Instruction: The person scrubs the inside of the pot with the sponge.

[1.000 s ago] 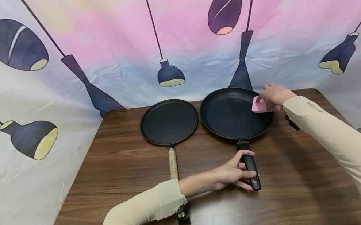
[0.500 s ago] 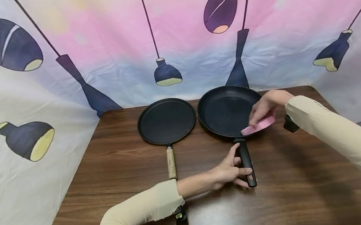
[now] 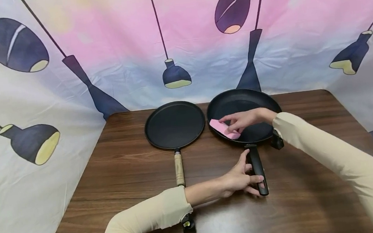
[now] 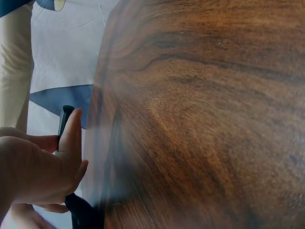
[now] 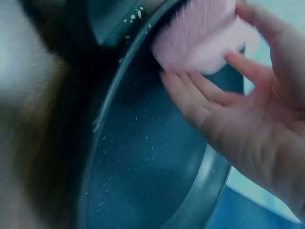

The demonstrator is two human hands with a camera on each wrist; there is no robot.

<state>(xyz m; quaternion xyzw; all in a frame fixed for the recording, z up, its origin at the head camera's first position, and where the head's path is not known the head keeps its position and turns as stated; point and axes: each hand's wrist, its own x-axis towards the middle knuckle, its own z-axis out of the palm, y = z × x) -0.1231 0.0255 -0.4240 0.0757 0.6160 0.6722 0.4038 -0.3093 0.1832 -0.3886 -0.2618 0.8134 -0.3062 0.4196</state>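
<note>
A black frying pan (image 3: pixel 233 104) sits at the back right of the table, its dark handle (image 3: pixel 257 166) towards the front. My left hand (image 3: pixel 239 179) holds that handle, thumb and fingers about it; in the left wrist view the same hand (image 4: pixel 43 162) grips the handle's dark end (image 4: pixel 66 114). My right hand (image 3: pixel 245 120) reaches over the pan and pinches a pink sponge (image 3: pixel 223 128) at the pan's left front inner wall. In the right wrist view the sponge (image 5: pixel 200 38) lies against the rim under the fingertips, and small droplets dot the pan's dark inside (image 5: pixel 138 157).
A flat black griddle pan (image 3: pixel 175 125) with a wooden handle (image 3: pixel 178 168) lies just left of the frying pan. The left forearm passes over the end of that handle. Behind the brown wooden table (image 3: pixel 128 175) hangs a cloth (image 3: pixel 123 32) printed with lamps.
The right hand has carried the sponge from the frying pan's right side round the front to its left front wall. My left hand stays on the handle.
</note>
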